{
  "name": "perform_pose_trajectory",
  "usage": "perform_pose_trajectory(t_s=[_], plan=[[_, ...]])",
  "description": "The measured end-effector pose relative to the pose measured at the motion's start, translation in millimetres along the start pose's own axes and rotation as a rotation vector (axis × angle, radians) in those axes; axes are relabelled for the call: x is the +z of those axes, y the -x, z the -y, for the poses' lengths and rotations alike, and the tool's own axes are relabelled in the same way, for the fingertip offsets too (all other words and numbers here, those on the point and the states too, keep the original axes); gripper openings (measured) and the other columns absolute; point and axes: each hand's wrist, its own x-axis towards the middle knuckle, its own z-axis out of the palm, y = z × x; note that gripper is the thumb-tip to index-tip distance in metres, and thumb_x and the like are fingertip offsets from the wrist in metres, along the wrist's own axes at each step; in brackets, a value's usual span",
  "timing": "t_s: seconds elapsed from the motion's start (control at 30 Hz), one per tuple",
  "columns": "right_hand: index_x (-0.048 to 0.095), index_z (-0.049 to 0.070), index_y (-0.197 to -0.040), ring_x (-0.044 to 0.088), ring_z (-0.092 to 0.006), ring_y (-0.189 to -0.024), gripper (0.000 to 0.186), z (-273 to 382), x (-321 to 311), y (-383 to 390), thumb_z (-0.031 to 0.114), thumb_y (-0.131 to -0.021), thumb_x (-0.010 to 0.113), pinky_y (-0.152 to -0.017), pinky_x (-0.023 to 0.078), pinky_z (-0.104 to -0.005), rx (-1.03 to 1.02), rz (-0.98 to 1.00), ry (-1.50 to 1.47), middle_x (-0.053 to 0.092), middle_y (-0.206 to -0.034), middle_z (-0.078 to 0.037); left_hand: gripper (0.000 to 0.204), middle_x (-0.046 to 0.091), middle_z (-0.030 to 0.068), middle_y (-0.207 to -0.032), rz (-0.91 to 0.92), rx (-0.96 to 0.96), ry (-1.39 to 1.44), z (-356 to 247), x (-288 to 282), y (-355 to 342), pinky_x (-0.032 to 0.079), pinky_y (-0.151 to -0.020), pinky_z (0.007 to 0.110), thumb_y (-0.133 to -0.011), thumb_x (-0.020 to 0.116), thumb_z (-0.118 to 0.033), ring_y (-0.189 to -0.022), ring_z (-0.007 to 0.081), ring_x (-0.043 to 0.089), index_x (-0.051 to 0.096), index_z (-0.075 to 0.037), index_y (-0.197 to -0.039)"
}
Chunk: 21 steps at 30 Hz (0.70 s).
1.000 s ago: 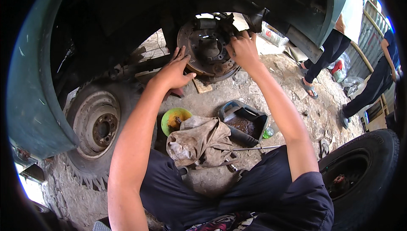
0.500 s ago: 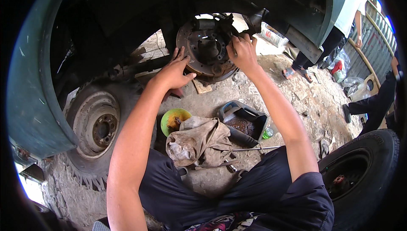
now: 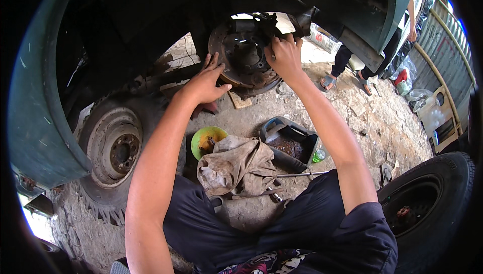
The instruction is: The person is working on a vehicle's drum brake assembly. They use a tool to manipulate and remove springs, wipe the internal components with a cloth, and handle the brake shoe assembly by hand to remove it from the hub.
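Note:
A rusty round drum brake assembly sits under the vehicle's wheel arch, in front of me. On its left edge rests my left hand, its fingers spread and its thumb apart, holding nothing. At the right edge of the brake, my right hand is closed with curled fingers. A small dark tip shows by its knuckles, but what it grips is hidden. The hub in the middle of the brake lies in shadow between my hands.
Below stand a green bowl with small parts, a crumpled cloth, a cut-open container of dark liquid and a green-based bottle. A wheel stands left, a tyre right. A person's sandalled feet are beyond.
My right hand has shifted slightly left along the brake. My left hand stays in place. The standing person has stepped left, and another person's leg at the far right has gone from view.

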Motion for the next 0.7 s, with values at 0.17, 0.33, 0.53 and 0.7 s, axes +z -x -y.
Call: perform_pose_trajectory(t_s=[0.17, 0.33, 0.53, 0.7], plan=[[0.065, -0.003, -0.096, 0.058, -0.0322, -0.092, 0.024, -7.8, 3.5, 2.0, 0.016, -0.080, 0.064, -0.084, 0.035, -0.0479, -0.016, -0.045, -0.074, 0.065, -0.073, -0.016, 0.072, 0.012, 0.0216, -0.159, -0.001, 0.004, -0.013, -2.7, -1.4, -0.1, 0.022, -0.118, 0.040, -0.086, 0.068, -0.034, -0.149, 0.0319, 0.008, 0.041, 0.003, -0.142], [0.065, -0.002, -0.094, 0.059, -0.0316, -0.092, 0.024, -20.8, 18.3, 13.9, 0.018, -0.080, 0.065, -0.086, 0.036, -0.0475, -0.165, -0.085, -0.044, 0.063, -0.067, -0.015, 0.072, 0.012, 0.0220, -0.159, -0.003, 0.017, 0.001, -5.7, 3.3, -2.4, 0.022, -0.118, 0.040, -0.086, 0.068, -0.034, -0.149, 0.0318, 0.007, 0.041, 0.003, -0.142], [0.062, -0.002, -0.091, 0.058, -0.0313, -0.092, 0.025, -3.0, -5.0, -4.4, 0.021, -0.081, 0.065, -0.080, 0.036, -0.0502, -0.008, 0.052, 0.017, 0.064, -0.069, -0.013, 0.073, 0.010, 0.0218, -0.159, 0.003, 0.006, -0.023, -0.1, 1.4, -0.1, 0.022, -0.118, 0.040, -0.086, 0.068, -0.034, -0.149, 0.0317, 0.007, 0.040, 0.003, -0.143], [0.061, -0.002, -0.101, 0.057, -0.0328, -0.099, 0.028, -13.6, 15.6, 8.6, 0.016, -0.080, 0.065, -0.088, 0.035, -0.0510, -0.118, 0.000, 0.027, 0.065, -0.075, -0.016, 0.073, 0.010, 0.0210, -0.159, -0.013, 0.019, -0.021, -2.7, 3.2, 0.1, 0.022, -0.118, 0.040, -0.086, 0.068, -0.035, -0.149, 0.0313, 0.006, 0.040, 0.002, -0.143]])
